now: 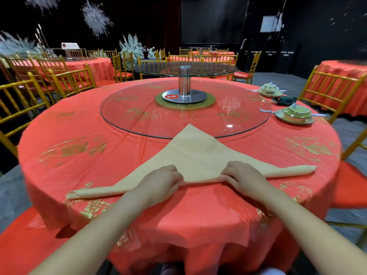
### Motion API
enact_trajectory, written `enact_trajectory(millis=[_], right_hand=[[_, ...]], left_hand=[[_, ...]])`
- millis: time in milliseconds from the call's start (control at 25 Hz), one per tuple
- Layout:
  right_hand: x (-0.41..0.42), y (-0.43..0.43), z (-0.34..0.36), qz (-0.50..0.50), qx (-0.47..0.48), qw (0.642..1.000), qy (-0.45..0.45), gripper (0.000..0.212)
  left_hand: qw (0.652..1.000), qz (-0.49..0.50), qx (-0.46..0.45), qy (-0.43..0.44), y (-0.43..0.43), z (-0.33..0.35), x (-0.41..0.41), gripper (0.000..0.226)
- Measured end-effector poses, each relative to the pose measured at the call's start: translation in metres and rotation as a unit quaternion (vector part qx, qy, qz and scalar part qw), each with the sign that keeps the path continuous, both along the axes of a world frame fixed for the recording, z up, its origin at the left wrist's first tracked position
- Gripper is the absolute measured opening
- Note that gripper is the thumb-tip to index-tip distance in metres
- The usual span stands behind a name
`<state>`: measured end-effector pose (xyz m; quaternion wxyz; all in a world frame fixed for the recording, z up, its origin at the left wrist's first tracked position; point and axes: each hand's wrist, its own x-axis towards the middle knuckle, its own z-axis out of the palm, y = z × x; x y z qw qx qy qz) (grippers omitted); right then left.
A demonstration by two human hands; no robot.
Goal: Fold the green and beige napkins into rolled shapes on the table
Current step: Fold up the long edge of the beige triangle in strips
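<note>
Beige napkin (196, 155), rolled edge (partly covered) in left hand (160, 182), right hand (246, 178)

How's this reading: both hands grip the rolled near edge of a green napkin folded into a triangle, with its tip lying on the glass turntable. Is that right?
Not quite. The head view shows the napkin is beige, not green. The rest holds: the left hand and right hand grip its rolled near edge, and its tip lies on the glass turntable.

Glass turntable (139, 116), lidded bowls (296, 113) — gold chairs (67, 80)
</note>
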<state>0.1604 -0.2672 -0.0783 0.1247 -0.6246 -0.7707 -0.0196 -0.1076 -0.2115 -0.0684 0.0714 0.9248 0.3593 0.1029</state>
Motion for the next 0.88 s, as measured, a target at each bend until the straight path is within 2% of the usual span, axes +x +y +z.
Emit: enact_trajectory(millis=[80,160,240,360,520,720,800,880], right_hand=[[0.000,0.004,0.005,-0.048,-0.009,0.998,0.031,0.022],[-0.001,0.008,0.006,-0.095,-0.004,0.994,0.063,0.019],[-0.003,0.012,0.004,-0.122,-0.011,0.990,0.065,0.020],[-0.004,0.018,0.000,-0.137,-0.016,0.988,0.073,0.023],[-0.005,0.023,0.002,-0.140,-0.038,0.985,0.089,0.022],[-0.009,0.023,0.004,-0.160,-0.044,0.981,0.099,0.022],[-0.020,0.025,0.000,-0.161,-0.025,0.982,0.093,0.029],[-0.038,0.026,-0.007,-0.152,-0.049,0.986,0.046,0.045]], left_hand=[[0.999,0.029,-0.021,0.001,0.011,0.000,0.005,0.025],[0.998,0.058,-0.032,-0.019,0.019,-0.001,0.010,0.021],[0.997,0.071,-0.023,-0.026,0.024,-0.004,0.012,0.023],[0.996,0.085,0.029,0.013,0.021,-0.004,0.018,0.033],[0.996,0.073,-0.003,-0.053,0.015,0.004,0.059,0.037],[0.989,0.138,-0.043,0.019,0.022,-0.022,0.082,0.049],[0.988,0.145,-0.034,0.032,0.021,-0.028,0.082,0.053],[0.988,0.147,-0.024,0.027,0.019,-0.029,0.083,0.055]])
